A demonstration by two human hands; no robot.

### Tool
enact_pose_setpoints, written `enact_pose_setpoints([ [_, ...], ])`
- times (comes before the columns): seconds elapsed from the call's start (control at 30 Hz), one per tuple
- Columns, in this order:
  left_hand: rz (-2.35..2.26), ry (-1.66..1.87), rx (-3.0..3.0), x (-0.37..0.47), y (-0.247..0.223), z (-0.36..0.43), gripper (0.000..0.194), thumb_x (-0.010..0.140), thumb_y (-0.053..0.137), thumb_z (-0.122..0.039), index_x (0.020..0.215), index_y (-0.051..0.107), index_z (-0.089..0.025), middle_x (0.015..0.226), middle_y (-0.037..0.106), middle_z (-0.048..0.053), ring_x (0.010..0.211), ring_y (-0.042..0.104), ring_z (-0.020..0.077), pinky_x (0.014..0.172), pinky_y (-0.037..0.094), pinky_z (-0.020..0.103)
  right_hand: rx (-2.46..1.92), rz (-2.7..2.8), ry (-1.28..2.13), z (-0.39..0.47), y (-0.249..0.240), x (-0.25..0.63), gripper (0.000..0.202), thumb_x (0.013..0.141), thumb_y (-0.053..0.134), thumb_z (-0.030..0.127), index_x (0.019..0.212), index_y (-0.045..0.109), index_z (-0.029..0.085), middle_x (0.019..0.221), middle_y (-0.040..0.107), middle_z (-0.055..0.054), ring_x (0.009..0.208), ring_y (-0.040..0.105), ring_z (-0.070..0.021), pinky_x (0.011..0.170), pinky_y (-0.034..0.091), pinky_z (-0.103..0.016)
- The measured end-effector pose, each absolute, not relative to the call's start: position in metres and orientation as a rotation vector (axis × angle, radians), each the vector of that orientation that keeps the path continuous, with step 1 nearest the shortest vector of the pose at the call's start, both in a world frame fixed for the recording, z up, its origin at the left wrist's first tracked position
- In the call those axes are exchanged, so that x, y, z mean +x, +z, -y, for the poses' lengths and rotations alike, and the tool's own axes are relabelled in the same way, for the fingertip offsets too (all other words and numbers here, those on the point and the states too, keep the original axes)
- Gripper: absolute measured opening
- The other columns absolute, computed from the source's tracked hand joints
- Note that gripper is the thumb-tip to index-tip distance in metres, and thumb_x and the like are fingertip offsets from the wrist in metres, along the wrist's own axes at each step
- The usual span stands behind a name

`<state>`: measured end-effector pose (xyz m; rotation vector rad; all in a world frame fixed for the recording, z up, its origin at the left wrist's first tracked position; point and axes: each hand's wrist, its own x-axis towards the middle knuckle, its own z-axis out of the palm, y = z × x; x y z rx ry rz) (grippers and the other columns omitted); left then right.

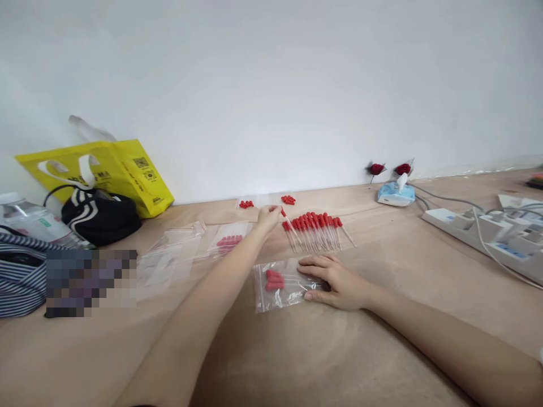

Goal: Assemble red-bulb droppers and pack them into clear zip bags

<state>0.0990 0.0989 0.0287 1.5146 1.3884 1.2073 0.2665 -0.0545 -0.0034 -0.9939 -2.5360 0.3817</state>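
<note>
My left hand (268, 219) reaches to the far part of the table, its fingertips pinched on the red bulb of a clear dropper (289, 223). The dropper slants down to the right, by a row of similar droppers with red bulbs (316, 221). My right hand (333, 281) lies flat with fingers spread on a clear zip bag (263, 295). Inside that bag are a few red-bulbed droppers (275, 281), their stems partly under the hand. Beyond my left forearm, another bag of droppers (229, 240) is partly hidden.
Clear bags (169, 257) lie left of my left arm. Small piles of red bulbs (288, 200) sit near the wall. A yellow bag (142, 175), black pouch (102, 215) and bottle (38, 220) stand left. A tissue pack (396, 195) and power strip (487, 237) are on the right.
</note>
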Motion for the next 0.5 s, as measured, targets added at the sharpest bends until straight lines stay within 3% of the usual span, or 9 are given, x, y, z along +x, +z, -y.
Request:
enact_pose_setpoints([
  [0.07, -1.329, 1.307, 1.464, 0.079, 0.041, -0.083, 0.015, 0.085, 0.046, -0.021, 0.084, 0.055, -0.009, 0.083, 0.06, 0.005, 0.073, 0.057, 0.012, 0.065, 0.046, 0.024, -0.993, 2.536, 0.377, 0.055, -0.003, 0.267, 0.058, 0.079, 0.046, 0.054, 0.122, 0.048, 0.016, 0.123, 0.049, -0.012, 0.114, 0.043, -0.0238, 0.094, 0.03, -0.04],
  [0.17, -1.249, 1.458, 1.391, 0.038, 0.053, -0.045, 0.016, 0.085, 0.043, -0.026, 0.08, 0.05, -0.013, 0.074, 0.059, 0.001, 0.059, 0.054, 0.0066, 0.055, 0.042, 0.018, -0.98, 2.525, 0.38, 0.056, -0.003, 0.267, 0.056, 0.079, 0.047, 0.053, 0.122, 0.048, 0.018, 0.123, 0.049, -0.012, 0.113, 0.043, -0.0244, 0.094, 0.031, -0.041],
  [0.3, -1.173, 1.623, 1.216, -0.017, 0.046, 0.009, 0.028, 0.071, 0.062, -0.028, 0.092, 0.046, -0.018, 0.068, 0.059, -0.004, 0.054, 0.053, 0.0071, 0.054, 0.043, 0.019, -0.985, 2.509, 0.392, 0.057, -0.005, 0.267, 0.054, 0.079, 0.047, 0.052, 0.122, 0.048, 0.019, 0.122, 0.05, -0.012, 0.113, 0.043, -0.0246, 0.094, 0.031, -0.042],
  [0.5, -1.234, 1.59, 1.002, -0.04, 0.02, 0.042, 0.026, 0.067, 0.065, -0.027, 0.085, 0.049, -0.016, 0.066, 0.058, -0.003, 0.054, 0.054, 0.0081, 0.054, 0.043, 0.019, -0.992, 2.497, 0.392, 0.056, -0.008, 0.268, 0.054, 0.079, 0.048, 0.052, 0.123, 0.048, 0.021, 0.123, 0.048, -0.011, 0.114, 0.042, -0.025, 0.094, 0.031, -0.043],
])
